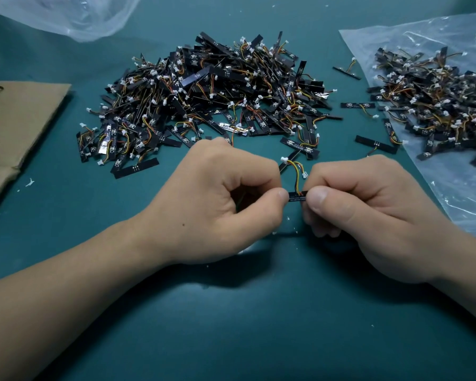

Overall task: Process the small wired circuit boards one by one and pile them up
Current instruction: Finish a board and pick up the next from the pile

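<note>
A small black circuit board [297, 196] with yellow, orange and black wires ending in a white connector [285, 160] is held just above the green mat. My left hand [220, 204] pinches its left end between thumb and curled fingers. My right hand [368, 213] pinches its right end the same way. Most of the board is hidden by my thumbs. A large pile of the same wired boards [209, 97] lies behind my hands in the middle. A second pile [437, 105] lies on a clear plastic bag at the right.
A few loose boards [375, 144] lie between the two piles. Flat brown cardboard [17, 125] covers the left edge of the green mat [231, 325]. A crumpled clear plastic bag [72, 15] sits at the back left. Small white scraps dot the mat.
</note>
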Tool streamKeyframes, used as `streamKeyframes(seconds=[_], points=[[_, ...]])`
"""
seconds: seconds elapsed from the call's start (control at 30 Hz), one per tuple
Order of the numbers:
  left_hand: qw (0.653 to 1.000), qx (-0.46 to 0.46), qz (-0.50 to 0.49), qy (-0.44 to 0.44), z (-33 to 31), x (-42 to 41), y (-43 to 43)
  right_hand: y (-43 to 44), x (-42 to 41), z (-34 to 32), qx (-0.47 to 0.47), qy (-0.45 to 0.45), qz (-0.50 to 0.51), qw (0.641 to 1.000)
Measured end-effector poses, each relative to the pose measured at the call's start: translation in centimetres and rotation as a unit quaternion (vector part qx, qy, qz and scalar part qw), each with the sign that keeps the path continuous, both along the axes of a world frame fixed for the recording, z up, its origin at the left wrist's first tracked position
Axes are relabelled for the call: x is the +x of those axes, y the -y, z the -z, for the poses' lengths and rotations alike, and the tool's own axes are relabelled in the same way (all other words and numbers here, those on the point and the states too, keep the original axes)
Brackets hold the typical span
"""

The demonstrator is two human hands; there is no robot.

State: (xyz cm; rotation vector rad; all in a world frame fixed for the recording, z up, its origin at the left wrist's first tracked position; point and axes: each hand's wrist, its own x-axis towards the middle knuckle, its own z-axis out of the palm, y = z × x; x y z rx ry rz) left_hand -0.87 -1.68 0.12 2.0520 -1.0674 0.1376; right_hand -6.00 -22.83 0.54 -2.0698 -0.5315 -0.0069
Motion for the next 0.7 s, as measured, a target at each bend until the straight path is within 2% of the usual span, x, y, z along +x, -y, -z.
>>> streamKeyframes(seconds=[0.23, 0.4, 0.7], points=[[1.000, 0.017, -0.008, 0.004, 0.07, 0.07, 0.24, 0.04, 0.01, 0.07, 0.003, 0.004, 0.000, 1.000], [1.000, 0.007, 0.013, 0.004, -0.04, 0.09, -0.01, 0.01, 0.01, 0.10, 0.021, -0.005, -0.005, 1.000], [1.000, -0.021, 0.016, 0.011, 0.17, -0.11, -0.01, 0.18, 0.17, 0.26, -0.005, -0.005, -0.036, 0.999]])
